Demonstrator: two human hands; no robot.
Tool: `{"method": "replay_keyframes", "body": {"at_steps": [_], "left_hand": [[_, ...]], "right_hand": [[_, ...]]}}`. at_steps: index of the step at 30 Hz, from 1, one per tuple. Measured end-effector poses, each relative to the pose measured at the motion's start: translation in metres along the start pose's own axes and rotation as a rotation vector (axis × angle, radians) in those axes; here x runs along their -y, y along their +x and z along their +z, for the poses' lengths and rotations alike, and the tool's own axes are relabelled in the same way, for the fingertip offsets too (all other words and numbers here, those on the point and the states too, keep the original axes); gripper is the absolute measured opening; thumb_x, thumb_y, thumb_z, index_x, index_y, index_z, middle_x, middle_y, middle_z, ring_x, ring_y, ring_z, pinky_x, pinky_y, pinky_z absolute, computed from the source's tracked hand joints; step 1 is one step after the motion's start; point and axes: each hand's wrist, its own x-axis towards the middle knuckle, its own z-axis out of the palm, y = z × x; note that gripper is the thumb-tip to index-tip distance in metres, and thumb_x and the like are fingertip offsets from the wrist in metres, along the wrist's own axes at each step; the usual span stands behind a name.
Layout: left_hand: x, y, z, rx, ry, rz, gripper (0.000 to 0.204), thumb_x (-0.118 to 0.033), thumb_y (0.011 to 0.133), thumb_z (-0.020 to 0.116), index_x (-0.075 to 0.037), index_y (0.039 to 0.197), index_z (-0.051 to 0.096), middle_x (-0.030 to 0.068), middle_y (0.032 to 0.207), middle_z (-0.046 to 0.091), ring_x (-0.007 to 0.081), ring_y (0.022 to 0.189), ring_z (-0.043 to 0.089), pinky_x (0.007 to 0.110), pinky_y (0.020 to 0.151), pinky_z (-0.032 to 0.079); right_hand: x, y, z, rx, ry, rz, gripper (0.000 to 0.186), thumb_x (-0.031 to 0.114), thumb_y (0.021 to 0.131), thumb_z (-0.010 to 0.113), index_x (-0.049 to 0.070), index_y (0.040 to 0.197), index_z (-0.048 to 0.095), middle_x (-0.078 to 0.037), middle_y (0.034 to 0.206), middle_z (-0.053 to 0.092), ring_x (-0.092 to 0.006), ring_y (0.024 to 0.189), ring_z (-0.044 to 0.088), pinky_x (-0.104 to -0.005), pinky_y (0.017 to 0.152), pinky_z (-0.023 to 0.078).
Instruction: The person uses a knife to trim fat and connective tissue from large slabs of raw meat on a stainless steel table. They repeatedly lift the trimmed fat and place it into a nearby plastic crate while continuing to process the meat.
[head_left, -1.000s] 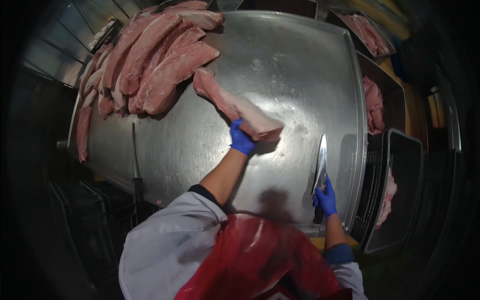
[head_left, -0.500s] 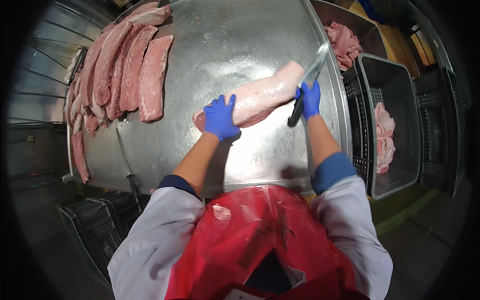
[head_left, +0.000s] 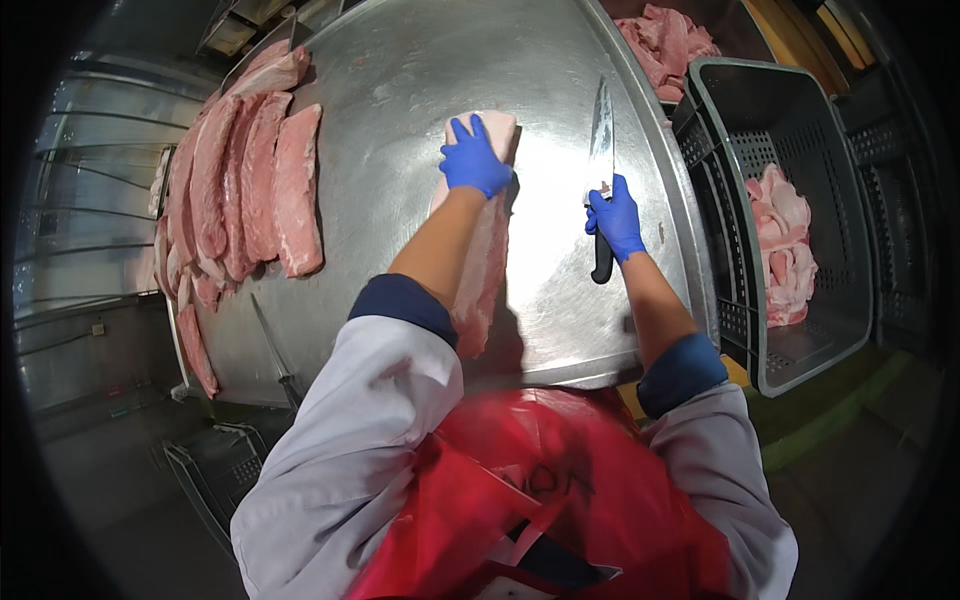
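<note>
A long, pale pink piece of meat [head_left: 482, 270] lies lengthwise on the metal table, its near end close to my red apron. My left hand [head_left: 474, 160], in a blue glove, rests on its far part with the fingers spread; my forearm covers some of the meat. To the right, clear of the meat, my right hand [head_left: 616, 218], also gloved in blue, is closed around a knife [head_left: 602, 130]. The blade points away from me, and the end of the black handle sticks out below my fist.
Several long meat strips [head_left: 268, 180] lie side by side at the table's left. A second long, thin tool [head_left: 270, 340] rests at the near left edge. Right of the table [head_left: 400, 70] stand a grey crate [head_left: 845, 330] with pale pieces and a bin of meat chunks [head_left: 665, 45].
The meat has turned from lying crosswise to pointing away from me. My left hand has shifted to its far end. The knife has moved away from the meat, its blade now more upright in view.
</note>
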Motion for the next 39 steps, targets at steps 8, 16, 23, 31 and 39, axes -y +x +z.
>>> {"method": "replay_keyframes", "body": {"at_steps": [8, 16, 23, 31, 39], "left_hand": [[0.099, 0.077, 0.058, -0.286, -0.439, 0.412, 0.087, -0.048, 0.093, 0.061, -0.003, 0.158, 0.024, 0.0276, 0.163, 0.022, 0.0438, 0.150, 0.024, 0.049, 0.121, 0.022], [0.067, 0.048, 0.039, -0.270, -0.198, 0.606, 0.066, -0.033, 0.101, 0.047, -0.010, 0.160, 0.028, 0.0219, 0.168, 0.013, 0.0448, 0.155, 0.008, 0.058, 0.123, 0.008], [0.062, 0.046, 0.035, -0.277, -0.246, 0.619, 0.060, -0.029, 0.100, 0.047, -0.016, 0.157, 0.036, 0.0206, 0.166, 0.019, 0.0458, 0.153, 0.012, 0.058, 0.123, 0.009], [0.063, 0.053, 0.042, -0.330, -0.235, 0.550, 0.059, -0.031, 0.100, 0.046, -0.018, 0.157, 0.038, 0.0187, 0.167, 0.020, 0.0450, 0.153, 0.013, 0.058, 0.123, 0.009], [0.079, 0.041, 0.045, -0.270, -0.286, 0.499, 0.062, -0.034, 0.101, 0.046, -0.018, 0.159, 0.032, 0.0200, 0.167, 0.016, 0.0468, 0.153, 0.011, 0.060, 0.123, 0.011]], "right_hand": [[0.013, 0.012, 0.033, 0.099, -0.057, 0.109, 0.061, 0.012, 0.094, 0.061, 0.005, 0.149, 0.035, -0.010, 0.075, 0.062, -0.0152, 0.050, 0.059, -0.0309, 0.047, 0.053], [0.060, 0.072, 0.109, 0.148, -0.133, -0.001, 0.088, 0.008, 0.093, 0.059, 0.030, 0.164, 0.011, -0.007, 0.081, 0.061, -0.0141, 0.059, 0.059, -0.0324, 0.052, 0.055], [0.039, 0.060, 0.122, 0.241, -0.617, -0.043, 0.079, 0.024, 0.100, 0.047, 0.022, 0.163, 0.001, -0.028, 0.090, 0.070, -0.0311, 0.070, 0.071, -0.0425, 0.064, 0.057], [0.069, 0.060, 0.132, 0.346, -0.473, 0.053, 0.085, 0.014, 0.096, 0.050, 0.019, 0.163, -0.002, -0.029, 0.090, 0.069, -0.0323, 0.070, 0.071, -0.0425, 0.061, 0.058], [0.042, -0.063, 0.124, 0.388, -0.427, 0.141, 0.086, 0.005, 0.093, 0.050, 0.017, 0.163, 0.001, -0.018, 0.079, 0.065, -0.0239, 0.061, 0.065, -0.0378, 0.054, 0.057]]}}
